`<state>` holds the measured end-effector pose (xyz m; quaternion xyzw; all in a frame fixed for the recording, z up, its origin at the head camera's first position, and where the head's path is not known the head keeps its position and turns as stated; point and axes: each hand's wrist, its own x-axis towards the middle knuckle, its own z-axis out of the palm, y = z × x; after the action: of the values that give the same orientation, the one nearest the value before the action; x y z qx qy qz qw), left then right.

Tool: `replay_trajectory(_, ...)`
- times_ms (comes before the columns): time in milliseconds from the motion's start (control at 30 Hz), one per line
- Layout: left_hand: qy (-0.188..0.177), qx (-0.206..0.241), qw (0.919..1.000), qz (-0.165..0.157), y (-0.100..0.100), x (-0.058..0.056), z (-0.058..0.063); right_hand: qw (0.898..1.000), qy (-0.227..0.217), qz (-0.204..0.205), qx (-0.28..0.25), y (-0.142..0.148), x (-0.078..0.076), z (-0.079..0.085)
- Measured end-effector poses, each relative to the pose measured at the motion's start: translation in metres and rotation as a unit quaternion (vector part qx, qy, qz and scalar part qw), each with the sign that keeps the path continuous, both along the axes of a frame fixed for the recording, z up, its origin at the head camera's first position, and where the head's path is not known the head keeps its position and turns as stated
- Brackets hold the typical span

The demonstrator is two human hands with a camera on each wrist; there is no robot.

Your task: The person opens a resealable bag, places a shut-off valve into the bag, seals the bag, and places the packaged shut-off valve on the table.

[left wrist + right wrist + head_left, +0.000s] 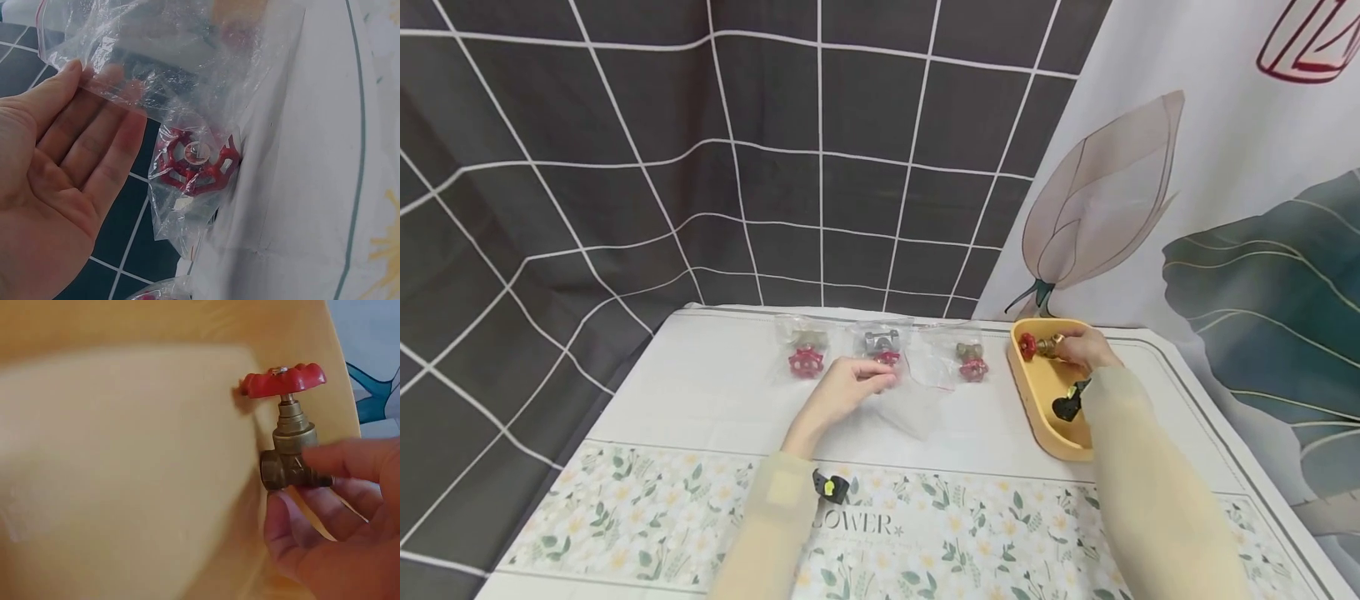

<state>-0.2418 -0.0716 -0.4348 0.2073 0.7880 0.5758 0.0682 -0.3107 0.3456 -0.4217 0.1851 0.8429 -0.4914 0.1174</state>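
In the head view my right hand (1084, 348) is at the far end of a yellow tray (1034, 408). Its fingers and thumb grip a brass gate valve with a red handwheel (294, 434) by the body. My left hand (842, 387) pinches the edge of a clear plastic zip bag (181, 62) between thumb and fingers; the bag looks flat, hanging toward the table. Just beyond that hand lies a bagged grey valve with a red handwheel (882, 342), its wheel partly overlapped by the fingers. The left wrist view shows a bagged red handwheel (197, 156) close beside the fingers.
Another bagged valve (806, 360) lies to the left, and one more bagged valve (973, 367) lies between the left hand and the tray. A flower-printed cloth (647, 517) covers the near part of the white table (692, 392). A dark tiled curtain (775, 192) hangs behind.
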Motion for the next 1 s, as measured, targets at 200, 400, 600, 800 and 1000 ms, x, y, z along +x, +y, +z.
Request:
replay_trajectory(200,0.0,-0.002,1.0,-0.009,-0.003,0.0,-0.002,0.999,0.01,0.026,0.016,0.004,0.003,-0.006)
replay_trajectory(400,0.008,-0.003,0.9999,-0.011,-0.002,-0.001,-0.005,0.998,0.039,0.045,0.016,0.008,0.005,-0.01)
replay_trajectory(600,0.005,-0.009,0.9999,-0.005,-0.001,-0.003,-0.004,0.999,0.028,0.023,0.011,0.008,0.009,0.002)
replay_trajectory(800,0.007,0.001,1.0,-0.007,-0.001,-0.003,-0.002,0.997,0.048,0.027,0.061,0.003,0.016,0.028)
replay_trajectory(1000,0.008,0.011,0.9999,-0.007,-0.003,-0.003,-0.004,0.99,0.107,0.006,0.093,-0.011,0.031,0.057)
